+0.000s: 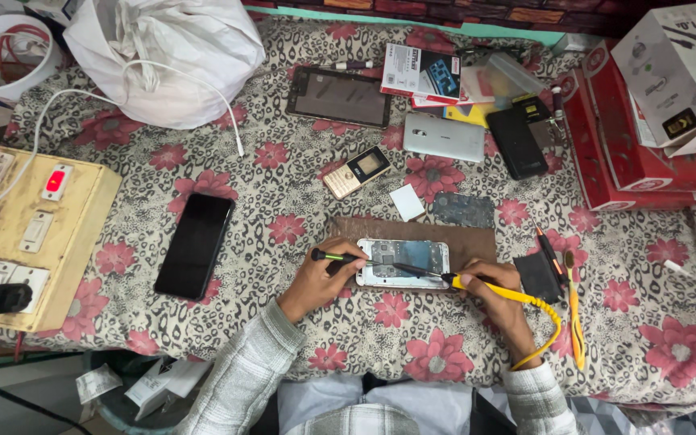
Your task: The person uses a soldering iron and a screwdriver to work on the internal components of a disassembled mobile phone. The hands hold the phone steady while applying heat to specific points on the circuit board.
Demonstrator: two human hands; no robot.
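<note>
Right hand (497, 296) grips soldering iron (428, 274) pen-style over opened phone (403, 263); my left hand (320, 278) pinches screwdriver (340, 257) (steadying it).

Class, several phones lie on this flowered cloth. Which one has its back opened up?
The opened phone on the brown board, between both hands. Its insides show, while the black phone, gold keypad phone and silver phone lie closed.

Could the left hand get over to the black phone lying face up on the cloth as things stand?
Probably yes. The black phone lies on the cloth with nothing between it and the left hand. But that hand holds a small screwdriver at the opened phone, so it isn't free.
</note>
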